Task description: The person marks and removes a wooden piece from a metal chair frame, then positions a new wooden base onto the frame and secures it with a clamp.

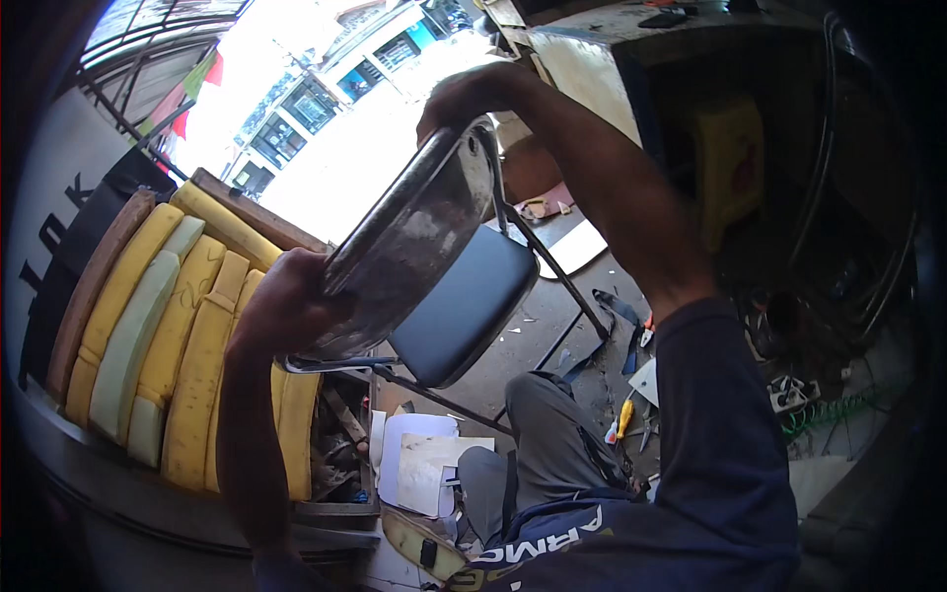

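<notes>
Left hand (291, 306) and right hand (466, 96) grip opposite ends of the worn metal backrest (419, 232) of a tilted, black-seated chair (464, 306), before the person's bent legs (547, 434); yellow foam slabs (187, 365) stand at left

gap of floor (523, 331) between the chair seat (459, 306) and its slanting metal leg (564, 271), room there for a hand, stacked foam pads (192, 385) walling the floor's left, knee (538, 393) blocking the near side, yellow screwdriver (625, 419) cluttering the right
</notes>
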`<state>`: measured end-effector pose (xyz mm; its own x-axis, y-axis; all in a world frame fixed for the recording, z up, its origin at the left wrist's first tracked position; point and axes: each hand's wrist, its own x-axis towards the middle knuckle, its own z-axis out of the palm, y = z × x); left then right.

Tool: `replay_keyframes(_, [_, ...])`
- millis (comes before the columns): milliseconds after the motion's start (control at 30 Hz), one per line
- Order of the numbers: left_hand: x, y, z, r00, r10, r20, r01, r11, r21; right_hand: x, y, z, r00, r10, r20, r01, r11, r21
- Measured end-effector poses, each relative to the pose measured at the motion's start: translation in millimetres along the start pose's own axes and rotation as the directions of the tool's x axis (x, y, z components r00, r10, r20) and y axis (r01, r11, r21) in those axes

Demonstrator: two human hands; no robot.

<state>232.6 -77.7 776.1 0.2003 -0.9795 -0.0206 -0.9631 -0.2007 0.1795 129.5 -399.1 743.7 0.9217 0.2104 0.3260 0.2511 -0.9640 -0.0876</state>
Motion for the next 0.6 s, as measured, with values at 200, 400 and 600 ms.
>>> replay_keyframes(200, [5.9, 0.6, 0.0, 1.000, 0.007, 0.019, -0.007, 1.000, 0.027, -9.0, 15.0, 33.9, 0.812, 0.297, -0.502, 0.008, 0.854, 0.520])
replay_keyframes(400, [3.1, 9.7, -3.4, 0.999, 0.043, -0.022, -0.043, 0.999, 0.019, -56.7, -32.9, 201.1, 0.140, 0.990, -0.019, 0.646, -0.077, 0.760])
replay_keyframes(600, [-5.0, -4.2, 3.3, 0.991, -0.101, -0.089, 0.105, 0.994, 0.044, -12.1, -129.4, 340.8, 0.395, 0.899, 0.190, 0.642, -0.418, 0.643])
